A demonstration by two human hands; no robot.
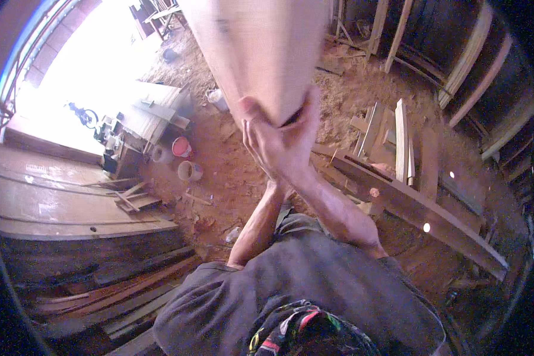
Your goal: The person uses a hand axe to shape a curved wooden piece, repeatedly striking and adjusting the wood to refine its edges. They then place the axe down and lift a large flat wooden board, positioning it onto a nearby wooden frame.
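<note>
A thick, pale wooden beam [249,53] rises from my hands to the top edge of the view, partly smeared by motion. My right hand [296,142] cups its near end, with one digit up along the right side. Close against it, my left hand [260,145] is pressed to the left side of the same end. The two hands overlap, so some fingers of each are hidden. Both forearms come up from the dark shirt and meet at the wrists.
Planks [400,142] and a long dark beam [421,207] lie to the right. Two buckets, one reddish [181,146] and one pale [190,171], stand on the dirt floor at left. Stacked boards [118,291] fill the lower left. Timbers [469,47] lean along the right wall.
</note>
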